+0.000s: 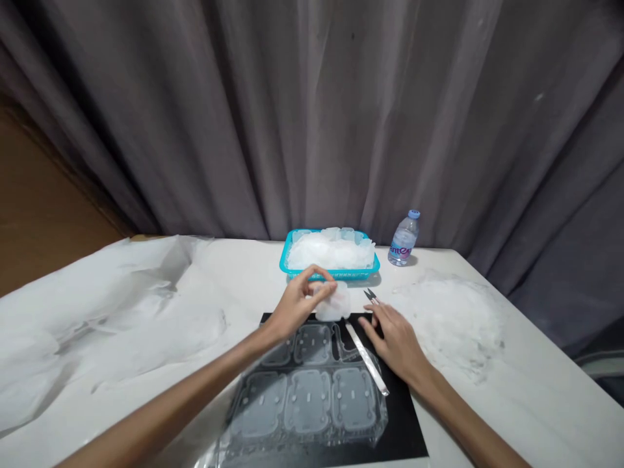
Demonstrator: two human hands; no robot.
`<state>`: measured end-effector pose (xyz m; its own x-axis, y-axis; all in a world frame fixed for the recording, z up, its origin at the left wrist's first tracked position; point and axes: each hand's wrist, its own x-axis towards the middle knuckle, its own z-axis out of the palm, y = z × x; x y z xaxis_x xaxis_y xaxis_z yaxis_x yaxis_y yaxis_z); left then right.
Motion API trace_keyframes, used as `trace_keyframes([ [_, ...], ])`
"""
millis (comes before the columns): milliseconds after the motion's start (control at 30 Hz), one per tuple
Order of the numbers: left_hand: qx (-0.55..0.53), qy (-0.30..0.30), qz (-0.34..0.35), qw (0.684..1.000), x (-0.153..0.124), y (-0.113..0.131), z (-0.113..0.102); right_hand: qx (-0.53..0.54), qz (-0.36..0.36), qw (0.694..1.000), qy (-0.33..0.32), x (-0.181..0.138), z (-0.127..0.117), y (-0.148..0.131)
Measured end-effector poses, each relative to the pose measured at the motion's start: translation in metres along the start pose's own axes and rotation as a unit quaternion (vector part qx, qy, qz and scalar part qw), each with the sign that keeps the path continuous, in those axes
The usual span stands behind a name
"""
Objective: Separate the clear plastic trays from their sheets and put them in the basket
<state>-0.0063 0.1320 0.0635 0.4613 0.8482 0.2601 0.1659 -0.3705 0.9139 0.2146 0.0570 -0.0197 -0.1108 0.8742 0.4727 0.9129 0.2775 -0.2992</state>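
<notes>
Seemingly, left hand [298, 304] pinches clear plastic piece [335, 303].

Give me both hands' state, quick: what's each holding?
Left hand: closed, fingertips pinching a clear plastic piece.
Right hand: open, flat on the black mat, holding nothing, beside the snips.

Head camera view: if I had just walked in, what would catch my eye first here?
Probably the turquoise basket heaped with clear plastic pieces, at the back of the white table against the grey curtain, with a small water bottle to its right. Nearer, the left hand pinches one clear plastic piece above a black mat. A moulded clear sheet lies on that mat, and the right hand rests there beside a metal strip and small snips.
</notes>
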Motion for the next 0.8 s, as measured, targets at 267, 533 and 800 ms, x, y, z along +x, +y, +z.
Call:
trace_keyframes([
  [267, 0.161, 0.036, 0.081, 0.983, 0.145, 0.004, -0.015, 0.090, 0.040, 0.978, -0.181, -0.013, -0.020, -0.022],
  [533, 0.265, -0.127, 0.100, 0.951, -0.006, -0.013, -0.030, 0.096, 0.024, 0.969, -0.226, -0.015, -0.039, -0.006],
  [800, 0.324, -0.217, 0.056, 0.919, -0.090, -0.040, -0.031, 0.277, 0.018, 0.955, -0.104, 0.001, -0.065, 0.001],
])
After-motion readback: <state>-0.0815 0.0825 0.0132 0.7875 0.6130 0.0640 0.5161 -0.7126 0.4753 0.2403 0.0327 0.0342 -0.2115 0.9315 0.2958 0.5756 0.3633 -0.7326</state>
